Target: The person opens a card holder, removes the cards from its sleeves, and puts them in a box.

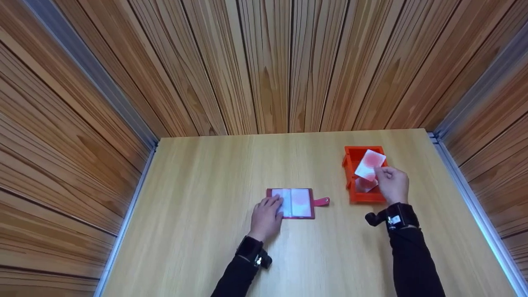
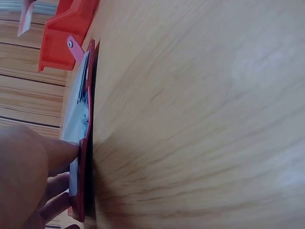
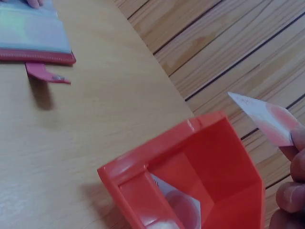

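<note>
A red card holder (image 1: 311, 203) lies spread on the table, its clear sleeves facing up and its pink snap strap (image 1: 321, 201) pointing right. My left hand (image 1: 266, 216) rests on its left page; the left wrist view shows fingers (image 2: 59, 155) touching the page from above. Between thumb and fingers, my right hand (image 1: 394, 183) pinches a white card with pink-red round patches (image 1: 370, 164), held above the orange-red bin (image 1: 368, 199). Inside that bin lies another similar card (image 1: 365, 185), partly hidden in the head view by the raised card.
The bin has raised walls and stands at the right of the wooden table (image 1: 198, 185). Wood-panelled walls (image 1: 268, 70) rise behind and at both sides, with metal rails (image 1: 123, 231) along the table's side edges.
</note>
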A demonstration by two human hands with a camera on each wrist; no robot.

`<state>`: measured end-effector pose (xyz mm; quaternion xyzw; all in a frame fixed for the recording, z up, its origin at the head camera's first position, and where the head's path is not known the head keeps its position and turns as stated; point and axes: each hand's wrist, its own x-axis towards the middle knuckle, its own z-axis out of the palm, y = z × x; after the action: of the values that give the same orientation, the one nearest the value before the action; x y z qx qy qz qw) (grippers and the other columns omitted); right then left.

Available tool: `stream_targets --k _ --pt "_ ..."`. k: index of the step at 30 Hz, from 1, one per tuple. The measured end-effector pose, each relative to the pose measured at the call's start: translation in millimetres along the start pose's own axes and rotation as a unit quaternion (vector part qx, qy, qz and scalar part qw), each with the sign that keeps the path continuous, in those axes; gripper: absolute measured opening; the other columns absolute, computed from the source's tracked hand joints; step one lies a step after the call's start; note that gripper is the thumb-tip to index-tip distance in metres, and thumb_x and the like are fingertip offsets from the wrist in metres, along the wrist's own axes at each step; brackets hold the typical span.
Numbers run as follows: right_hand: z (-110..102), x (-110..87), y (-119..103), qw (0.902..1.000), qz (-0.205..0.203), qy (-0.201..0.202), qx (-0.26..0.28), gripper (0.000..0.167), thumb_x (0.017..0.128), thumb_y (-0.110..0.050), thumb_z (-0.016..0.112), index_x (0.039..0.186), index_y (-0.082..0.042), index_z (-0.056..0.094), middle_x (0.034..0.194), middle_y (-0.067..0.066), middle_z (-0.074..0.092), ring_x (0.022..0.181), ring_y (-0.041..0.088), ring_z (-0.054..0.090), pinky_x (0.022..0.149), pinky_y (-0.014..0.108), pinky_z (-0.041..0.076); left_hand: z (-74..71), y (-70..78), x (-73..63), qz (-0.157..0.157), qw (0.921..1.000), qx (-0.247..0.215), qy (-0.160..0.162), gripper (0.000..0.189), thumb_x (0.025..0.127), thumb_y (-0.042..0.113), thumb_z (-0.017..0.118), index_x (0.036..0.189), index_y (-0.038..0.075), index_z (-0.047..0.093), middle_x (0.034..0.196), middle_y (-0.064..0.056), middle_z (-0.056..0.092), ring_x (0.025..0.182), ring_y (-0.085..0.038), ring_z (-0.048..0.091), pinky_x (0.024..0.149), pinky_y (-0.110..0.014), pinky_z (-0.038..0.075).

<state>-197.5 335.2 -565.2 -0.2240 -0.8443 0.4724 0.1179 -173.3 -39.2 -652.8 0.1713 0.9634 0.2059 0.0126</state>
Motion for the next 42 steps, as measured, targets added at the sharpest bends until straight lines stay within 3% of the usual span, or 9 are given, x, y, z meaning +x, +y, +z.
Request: stream_targets --k 5,10,15,18,23,28,34,42 --pt "3 1.1 14 0.9983 0.022 0.037 -0.040 0.040 0.103 -0.032 0.063 0.110 0.004 0.076 0.087 0.012 0.074 0.074 0.012 0.058 0.065 0.020 0.044 -0.1 -0.2 0.4 -0.005 1.0000 -0.001 -0.007 0.045 0.104 0.026 0.061 0.148 0.014 0.058 0.156 -0.003 0.054 0.143 -0.028 0.049 0.117 -0.048 0.041" --pt "12 -2.8 25 0.9937 0.064 0.024 -0.089 0.044 0.105 -0.035 0.057 0.116 0.005 0.074 0.106 0.025 0.074 0.090 0.032 0.063 0.077 0.035 0.047 -0.6 -0.2 0.1 -0.004 1.0000 -0.002 -0.008 0.046 0.104 0.026 0.062 0.148 0.014 0.058 0.156 -0.004 0.054 0.143 -0.028 0.048 0.117 -0.049 0.041" --pt "24 -7.0 34 0.9879 0.082 0.017 -0.130 0.046 0.105 -0.034 0.057 0.119 0.006 0.073 0.114 0.027 0.074 0.103 0.045 0.065 0.091 0.052 0.051 0.1 1.2 -1.2 -0.003 1.0000 -0.003 -0.001 0.045 0.103 0.025 0.062 0.147 0.014 0.059 0.155 -0.004 0.055 0.142 -0.028 0.049 0.116 -0.049 0.042" --pt "30 -9.6 39 0.9836 0.086 0.028 -0.156 0.040 0.102 -0.033 0.060 0.115 0.002 0.076 0.116 0.025 0.074 0.108 0.047 0.066 0.091 0.055 0.051 2.0 0.9 -2.9 0.004 0.9999 0.006 0.012 0.045 0.102 0.024 0.064 0.145 0.014 0.061 0.152 -0.004 0.058 0.140 -0.028 0.051 0.113 -0.049 0.044" --pt "37 -11.8 39 0.9733 0.122 0.026 -0.193 0.038 0.101 -0.031 0.064 0.104 0.004 0.077 0.106 0.025 0.076 0.099 0.045 0.067 0.085 0.052 0.050 2.3 1.6 -4.0 0.005 0.9999 0.012 0.008 0.045 0.102 0.025 0.064 0.145 0.015 0.061 0.152 -0.004 0.058 0.140 -0.028 0.052 0.114 -0.048 0.043" --pt "39 -8.5 34 0.9593 0.141 0.011 -0.244 0.034 0.101 -0.027 0.060 0.091 0.005 0.069 0.086 0.023 0.070 0.083 0.040 0.063 0.074 0.045 0.046 1.4 2.3 -3.3 0.004 0.9999 0.010 0.007 0.045 0.102 0.026 0.063 0.146 0.015 0.061 0.152 -0.003 0.058 0.140 -0.027 0.051 0.115 -0.048 0.043" --pt "42 -5.6 30 0.9459 0.155 0.004 -0.285 0.031 0.100 -0.018 0.052 0.094 0.009 0.067 0.086 0.024 0.068 0.081 0.038 0.062 0.071 0.043 0.048 0.4 2.5 -2.9 -0.001 1.0000 0.003 0.002 0.045 0.103 0.027 0.063 0.147 0.015 0.060 0.153 -0.003 0.057 0.142 -0.027 0.050 0.116 -0.049 0.042" --pt "47 -1.6 28 0.9436 0.158 0.004 -0.291 0.032 0.101 -0.017 0.052 0.097 0.011 0.067 0.082 0.022 0.066 0.080 0.037 0.061 0.071 0.041 0.046 -0.6 1.0 -1.3 -0.007 1.0000 0.004 -0.001 0.046 0.103 0.027 0.062 0.148 0.015 0.058 0.155 -0.003 0.055 0.142 -0.027 0.049 0.117 -0.049 0.041"
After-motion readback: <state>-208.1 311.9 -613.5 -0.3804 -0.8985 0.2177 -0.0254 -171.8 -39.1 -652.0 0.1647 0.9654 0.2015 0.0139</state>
